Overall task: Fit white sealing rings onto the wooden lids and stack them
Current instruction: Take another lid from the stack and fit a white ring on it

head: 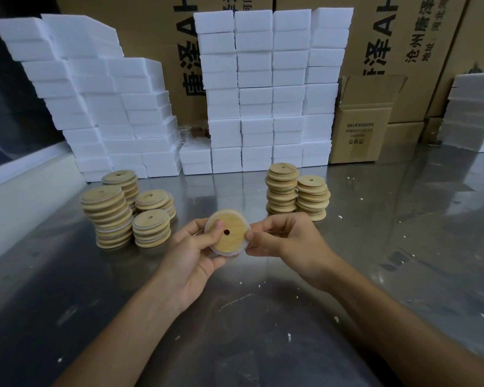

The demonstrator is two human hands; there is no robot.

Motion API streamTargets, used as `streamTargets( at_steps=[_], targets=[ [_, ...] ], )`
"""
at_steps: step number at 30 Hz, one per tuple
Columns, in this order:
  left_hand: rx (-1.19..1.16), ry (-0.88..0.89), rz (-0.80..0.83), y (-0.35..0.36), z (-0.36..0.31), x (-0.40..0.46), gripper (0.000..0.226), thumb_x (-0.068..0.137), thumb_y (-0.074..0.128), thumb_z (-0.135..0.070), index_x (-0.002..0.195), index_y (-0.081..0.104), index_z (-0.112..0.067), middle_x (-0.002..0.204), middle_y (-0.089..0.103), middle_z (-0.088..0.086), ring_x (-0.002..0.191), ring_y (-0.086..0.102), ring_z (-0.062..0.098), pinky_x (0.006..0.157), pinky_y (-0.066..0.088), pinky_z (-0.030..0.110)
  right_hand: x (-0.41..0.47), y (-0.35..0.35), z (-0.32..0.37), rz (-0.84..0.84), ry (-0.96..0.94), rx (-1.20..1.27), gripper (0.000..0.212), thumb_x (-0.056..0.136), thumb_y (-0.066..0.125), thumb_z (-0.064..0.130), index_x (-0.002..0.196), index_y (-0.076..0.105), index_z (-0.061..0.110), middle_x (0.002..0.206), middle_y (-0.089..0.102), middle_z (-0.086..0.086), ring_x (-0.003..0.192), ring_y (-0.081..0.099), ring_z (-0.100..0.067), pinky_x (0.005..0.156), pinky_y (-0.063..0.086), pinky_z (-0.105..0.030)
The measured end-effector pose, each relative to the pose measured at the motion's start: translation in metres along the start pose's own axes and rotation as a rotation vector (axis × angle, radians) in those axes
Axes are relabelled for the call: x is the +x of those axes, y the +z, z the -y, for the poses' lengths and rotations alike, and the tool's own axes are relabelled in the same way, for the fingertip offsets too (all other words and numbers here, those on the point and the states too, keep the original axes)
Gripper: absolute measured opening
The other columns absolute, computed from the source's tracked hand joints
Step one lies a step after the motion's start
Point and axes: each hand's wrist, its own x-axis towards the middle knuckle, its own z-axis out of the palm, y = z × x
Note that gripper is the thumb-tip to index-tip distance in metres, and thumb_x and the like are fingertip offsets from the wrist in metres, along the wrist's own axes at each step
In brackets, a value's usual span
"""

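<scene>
A round wooden lid point(231, 234) with a small centre hole is held up over the steel table point(375, 261), a white sealing ring point(211, 219) showing around its rim. My left hand point(192, 252) grips the lid from the left, thumb on its face. My right hand point(285, 236) pinches the ring at the lid's right edge. To the left stand several stacks of lids with white rings point(151, 229). To the right stand two stacks of plain wooden lids point(282, 188).
White foam blocks point(254, 90) are piled high along the back, with more at the far right point(475, 113). Cardboard boxes point(361, 121) stand behind them. White crumbs speckle the table. A pale wall edge point(25, 191) runs along the left.
</scene>
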Motion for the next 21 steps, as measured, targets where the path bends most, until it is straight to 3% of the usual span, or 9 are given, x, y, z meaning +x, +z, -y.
streamTargets(
  at_steps=[5, 9, 12, 16, 19, 21],
  targets=[
    [-0.035, -0.013, 0.006, 0.0012, -0.0006, -0.001, 0.033, 0.072, 0.065, -0.009, 0.101, 0.057, 0.005, 0.105, 0.067, 0.026, 0.093, 0.071, 0.034, 0.067, 0.06, 0.043, 0.0003, -0.0007, 0.0002, 0.004, -0.018, 0.003, 0.017, 0.084, 0.073, 0.002, 0.094, 0.072, -0.012, 0.096, 0.074, -0.025, 0.083, 0.071, -0.028, 0.081, 0.061, -0.035],
    [-0.06, -0.028, -0.004, 0.0016, -0.0024, -0.0015, 0.054, 0.075, 0.063, -0.009, 0.124, 0.05, 0.012, 0.118, 0.064, 0.03, 0.105, 0.067, 0.038, 0.074, 0.06, 0.046, -0.0004, 0.0031, -0.0011, 0.008, -0.023, -0.033, 0.013, 0.084, 0.073, 0.001, 0.092, 0.073, -0.01, 0.098, 0.075, -0.02, 0.084, 0.07, -0.027, 0.084, 0.06, -0.038],
    [-0.056, -0.024, -0.01, 0.0015, -0.0027, -0.0015, 0.059, 0.076, 0.062, -0.01, 0.128, 0.047, 0.012, 0.119, 0.063, 0.03, 0.108, 0.066, 0.039, 0.077, 0.06, 0.046, -0.001, 0.0068, -0.0024, 0.0, -0.014, -0.037, 0.013, 0.086, 0.071, 0.0, 0.091, 0.071, -0.012, 0.103, 0.072, -0.024, 0.084, 0.069, -0.029, 0.081, 0.061, -0.039],
    [0.015, -0.015, -0.015, -0.0006, -0.0017, -0.0027, 0.051, 0.073, 0.066, -0.012, 0.117, 0.054, 0.01, 0.113, 0.067, 0.027, 0.101, 0.069, 0.036, 0.076, 0.061, 0.044, -0.0001, 0.0087, -0.0047, -0.036, 0.006, -0.031, 0.016, 0.088, 0.068, 0.001, 0.093, 0.069, -0.014, 0.099, 0.072, -0.025, 0.079, 0.07, -0.022, 0.073, 0.062, -0.033],
    [0.225, 0.023, -0.028, -0.0037, -0.0017, -0.0039, 0.031, 0.07, 0.072, -0.018, 0.093, 0.06, -0.002, 0.1, 0.071, 0.021, 0.096, 0.07, 0.035, 0.075, 0.059, 0.044, 0.0018, 0.0072, -0.0059, -0.078, 0.006, -0.043, 0.012, 0.091, 0.066, 0.006, 0.091, 0.07, -0.005, 0.091, 0.072, -0.023, 0.074, 0.07, -0.016, 0.065, 0.059, -0.029],
    [0.367, 0.068, -0.039, -0.0034, 0.0001, -0.0048, 0.023, 0.075, 0.074, -0.014, 0.092, 0.06, -0.006, 0.095, 0.073, 0.017, 0.096, 0.07, 0.034, 0.076, 0.059, 0.045, 0.0035, 0.006, -0.0075, -0.104, -0.012, -0.067, 0.01, 0.091, 0.066, 0.009, 0.087, 0.072, 0.003, 0.084, 0.073, -0.016, 0.074, 0.069, -0.014, 0.063, 0.057, -0.027]
  ],
)
